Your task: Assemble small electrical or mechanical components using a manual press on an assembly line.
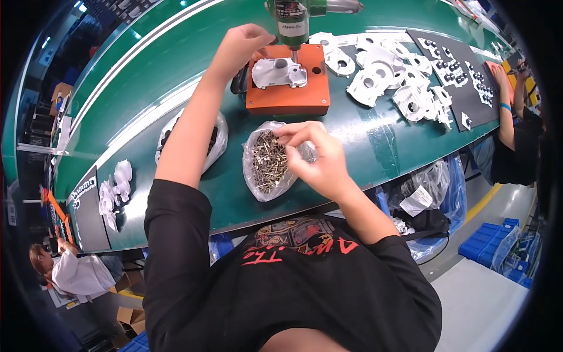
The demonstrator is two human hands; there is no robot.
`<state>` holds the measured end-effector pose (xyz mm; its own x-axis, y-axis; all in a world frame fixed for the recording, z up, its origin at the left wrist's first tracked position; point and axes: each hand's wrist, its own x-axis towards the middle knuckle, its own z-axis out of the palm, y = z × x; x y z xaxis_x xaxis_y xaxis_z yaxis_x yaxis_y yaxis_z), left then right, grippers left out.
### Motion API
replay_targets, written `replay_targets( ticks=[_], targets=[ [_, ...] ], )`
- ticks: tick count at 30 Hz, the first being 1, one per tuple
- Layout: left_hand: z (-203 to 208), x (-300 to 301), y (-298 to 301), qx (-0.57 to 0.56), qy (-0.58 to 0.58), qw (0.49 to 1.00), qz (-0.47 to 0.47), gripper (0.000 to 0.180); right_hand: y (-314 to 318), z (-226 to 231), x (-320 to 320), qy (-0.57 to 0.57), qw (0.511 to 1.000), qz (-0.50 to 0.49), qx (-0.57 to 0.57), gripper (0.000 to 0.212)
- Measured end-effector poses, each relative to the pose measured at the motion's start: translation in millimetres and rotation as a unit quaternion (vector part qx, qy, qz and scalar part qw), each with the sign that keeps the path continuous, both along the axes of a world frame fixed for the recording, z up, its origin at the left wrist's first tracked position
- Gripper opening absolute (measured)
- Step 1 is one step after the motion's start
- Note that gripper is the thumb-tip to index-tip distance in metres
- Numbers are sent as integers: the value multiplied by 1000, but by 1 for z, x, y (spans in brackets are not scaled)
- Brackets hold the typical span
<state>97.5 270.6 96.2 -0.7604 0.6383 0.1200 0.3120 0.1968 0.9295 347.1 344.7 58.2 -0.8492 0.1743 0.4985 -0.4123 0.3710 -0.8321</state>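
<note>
My left hand (246,48) is raised beside the green press (291,23), its fingers pinched together at a small dark piece that I cannot make out. Below it, a silvery-white cast housing (272,73) lies on the orange fixture block (287,104), with the press tip just over the housing's right end. My right hand (319,157) hovers at the right side of an open clear plastic bag full of metal pins (270,161). Thumb and forefinger are closed in a pinch there; whatever they hold is too small to name.
Another plastic bag (220,144) with dark parts sits partly behind my left forearm. White housings (381,73) are heaped right of the fixture. Beyond them, a dark mat (475,108) carries small assemblies. A co-worker's arm (505,111) rests at far right; another person (76,270) works at far left.
</note>
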Motion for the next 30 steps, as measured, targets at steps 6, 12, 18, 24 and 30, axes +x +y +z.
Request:
replay_targets(
  ticks=[6,12,18,24,30],
  targets=[
    [-5,-24,23,-143,-34,980,-137,19,29,3,6,-46,930,150,-332,7],
    [6,-13,46,-249,-14,952,-175,16,39,-2,7,-46,937,125,-324,7],
    [-1,-22,49,-282,31,939,-192,19,38,2,8,-92,945,102,-296,9],
    [-10,-22,43,-232,56,954,-180,23,40,-1,6,-110,975,80,-173,7],
    [-11,-6,28,-211,133,958,-143,23,38,-2,1,-93,987,82,-102,10]
  ],
)
